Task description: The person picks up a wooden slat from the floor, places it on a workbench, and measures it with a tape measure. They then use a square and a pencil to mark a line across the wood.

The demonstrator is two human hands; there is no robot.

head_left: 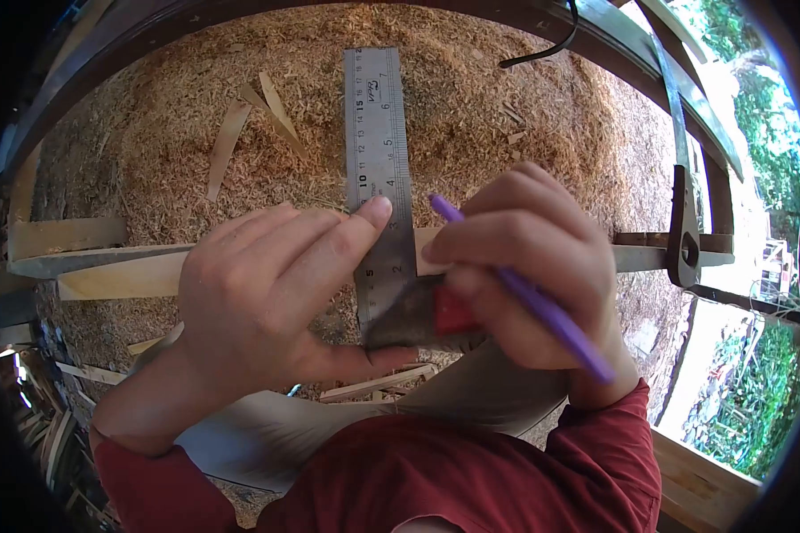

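Observation:
My left hand (267, 284) grips a metal combination square, its index finger lying on the blade and its thumb along the dark head. The square's ruled blade (375, 115) points away from me across a pale wooden strip (120, 277). A red part (453, 311) shows on the square's head, close to my right hand (533, 266). That hand is closed around a purple pen (556, 324), whose one end sticks out past the index finger near the blade's right edge. My fingers hide the pen's writing tip and much of the strip.
Wood shavings and sawdust (169, 115) cover the ground. A dark-handled tool with a long metal blade (683, 222) stands at right against the curved wooden frame (240, 16). A black hooked rod (542, 58) hangs at top. Wood scraps (58, 444) are piled at lower left.

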